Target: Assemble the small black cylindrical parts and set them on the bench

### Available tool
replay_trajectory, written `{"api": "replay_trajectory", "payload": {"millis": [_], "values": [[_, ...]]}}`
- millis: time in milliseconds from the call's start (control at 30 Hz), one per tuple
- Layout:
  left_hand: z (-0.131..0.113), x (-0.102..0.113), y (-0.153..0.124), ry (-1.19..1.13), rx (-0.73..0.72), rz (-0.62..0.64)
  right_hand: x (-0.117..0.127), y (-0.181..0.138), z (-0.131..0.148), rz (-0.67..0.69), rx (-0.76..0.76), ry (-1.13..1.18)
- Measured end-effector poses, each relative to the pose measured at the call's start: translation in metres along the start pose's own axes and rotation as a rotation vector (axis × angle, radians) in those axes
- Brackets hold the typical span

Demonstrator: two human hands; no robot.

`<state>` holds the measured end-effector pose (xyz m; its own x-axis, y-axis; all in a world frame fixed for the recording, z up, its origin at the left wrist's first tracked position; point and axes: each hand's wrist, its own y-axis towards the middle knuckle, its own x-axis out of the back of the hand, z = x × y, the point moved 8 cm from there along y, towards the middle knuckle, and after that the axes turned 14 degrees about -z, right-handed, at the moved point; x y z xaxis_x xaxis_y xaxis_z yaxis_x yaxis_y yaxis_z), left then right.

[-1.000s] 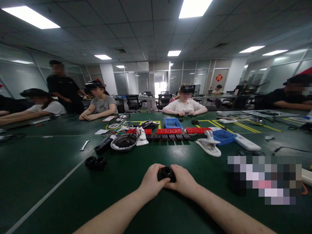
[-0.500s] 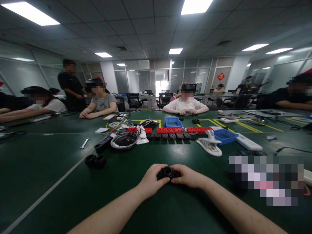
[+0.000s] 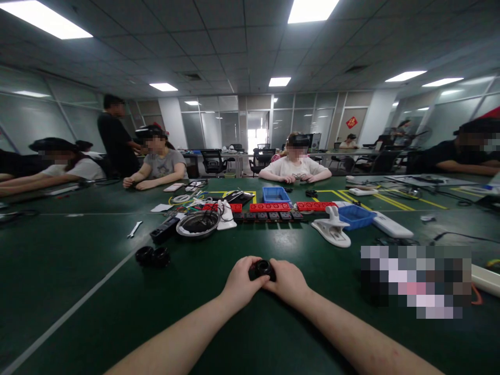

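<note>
A black round part with a hollow centre [image 3: 263,268] is held between both hands, close to the table in front of me. My left hand [image 3: 242,281] closes on it from the left, thumb along its near side. From the right, my right hand [image 3: 288,281] grips the same part, and the two thumbs meet at its front. Its underside and much of its sides are hidden by my fingers. To the left, a pair of similar black round parts [image 3: 152,255] stands side by side on the green table [image 3: 187,323].
Farther off are a metal bowl [image 3: 198,225], a small wrench [image 3: 135,229], a white clip base [image 3: 332,227], red socket strips [image 3: 269,207] and blue trays [image 3: 276,195]. A blurred-out pile [image 3: 416,281] lies at right. Several people sit around the table.
Both hands and the black round part have shifted slightly up and left in view. My right hand has wrapped closer round the part, and the thumbs have come together.
</note>
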<state>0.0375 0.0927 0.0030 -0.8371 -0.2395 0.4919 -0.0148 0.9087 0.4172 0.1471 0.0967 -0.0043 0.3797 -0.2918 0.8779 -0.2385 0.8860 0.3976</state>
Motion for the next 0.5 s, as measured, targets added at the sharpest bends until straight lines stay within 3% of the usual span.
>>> {"api": "replay_trajectory", "payload": {"millis": [200, 300, 500], "values": [[-0.015, -0.002, -0.009, -0.061, -0.076, 0.226, 0.006, -0.004, 0.005, 0.176, 0.194, 0.282], [-0.020, -0.001, -0.010, -0.072, -0.112, 0.243, 0.007, -0.005, 0.005, 0.285, 0.236, 0.390], [-0.018, -0.004, -0.008, -0.071, -0.080, 0.254, 0.001, -0.002, 0.001, 0.341, 0.216, 0.455]]}}
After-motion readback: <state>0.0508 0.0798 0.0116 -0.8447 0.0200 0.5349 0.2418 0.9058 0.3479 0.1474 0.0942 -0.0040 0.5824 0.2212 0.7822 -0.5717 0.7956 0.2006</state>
